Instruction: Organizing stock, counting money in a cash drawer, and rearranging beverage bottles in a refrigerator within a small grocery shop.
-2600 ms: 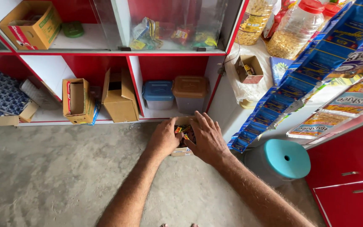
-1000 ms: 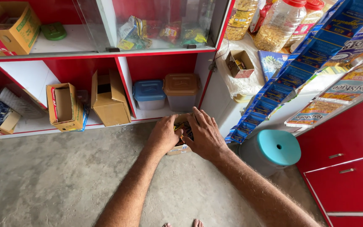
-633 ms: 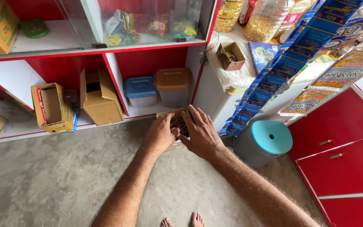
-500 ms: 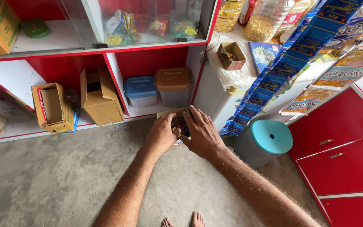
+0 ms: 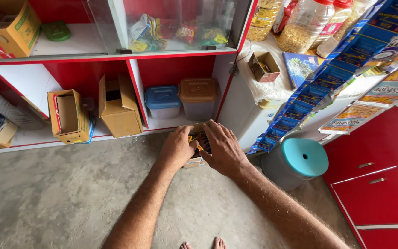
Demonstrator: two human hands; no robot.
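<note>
- Concrete floor (image 5: 61, 203) in front of a red-and-white shelf unit (image 5: 134, 83); camera looks down, bare toes at 6 o'clock of the frame.
- Versus the frame 0.5 s ago: hands sit in the same spot on the small box, the view barely drifted; versus 2.6 s ago the shelf has slid left and the teal stool lid (image 5: 306, 157) has come further into view at 3 o'clock of the hands.
- Left hand (image 5: 177, 146) cups the left side of the small cardboard box (image 5: 194, 161), fingers curled against its edge.
- Right hand (image 5: 224, 147) lies flat over the box top, fingers spread, palm down; cannot tell if it pinches anything underneath.
- Box is mostly hidden by both hands; only a tan corner at 6 o'clock and a strip of bright packets (image 5: 200, 138) between the hands show. What the packets contain is unreadable.
- Box rests on the floor against the bottom shelf edge, just below the blue-lidded tub (image 5: 162, 101) and brown-lidded tub (image 5: 199, 97) at 12 o'clock.
- Open cartons (image 5: 116, 106) stand at 10 o'clock; hanging sachet strips (image 5: 332, 78) at 2 o'clock, cut off at frame edge.
</note>
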